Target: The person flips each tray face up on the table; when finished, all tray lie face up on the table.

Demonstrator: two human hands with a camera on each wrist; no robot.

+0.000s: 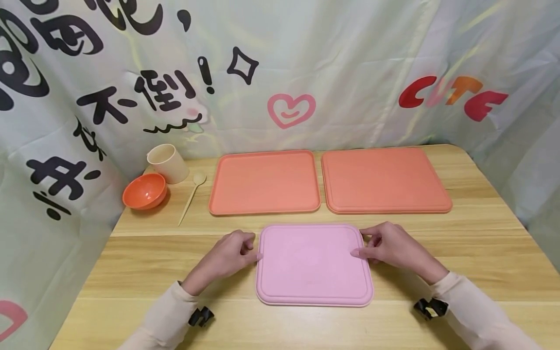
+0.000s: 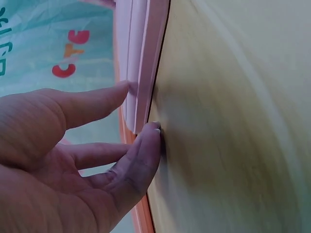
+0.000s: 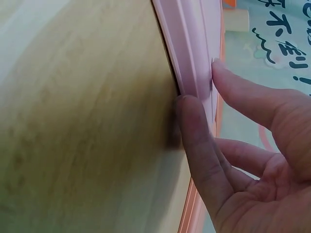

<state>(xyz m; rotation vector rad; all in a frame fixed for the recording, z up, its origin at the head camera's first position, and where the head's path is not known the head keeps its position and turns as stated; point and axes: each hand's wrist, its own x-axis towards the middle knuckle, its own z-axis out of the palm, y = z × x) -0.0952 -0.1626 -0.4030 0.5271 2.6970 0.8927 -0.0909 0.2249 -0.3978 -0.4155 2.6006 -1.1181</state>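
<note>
Head: one pink tray [image 1: 315, 265], lower centre, side edges pinched by left hand [image 1: 228, 253] and right hand [image 1: 393, 248]; two orange trays [image 1: 264, 183], centre and right; one bowl [image 1: 144, 193], one cup [image 1: 171, 167], one spoon [image 1: 199, 178], left. Left wrist: tray upper centre, thumb and fingers narrowly parted around its rim. Right wrist: likewise.

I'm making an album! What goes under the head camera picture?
Left hand and right hand holding a pink tray, orange trays behind it.

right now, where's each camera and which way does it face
Head: on the head, facing forward and down at the pink board; left hand, right hand show.
Left wrist: worn there, facing board's left edge; left hand shows.
Right wrist: worn there, facing board's right edge; right hand shows.
Both wrist views show board and curtain.
</note>
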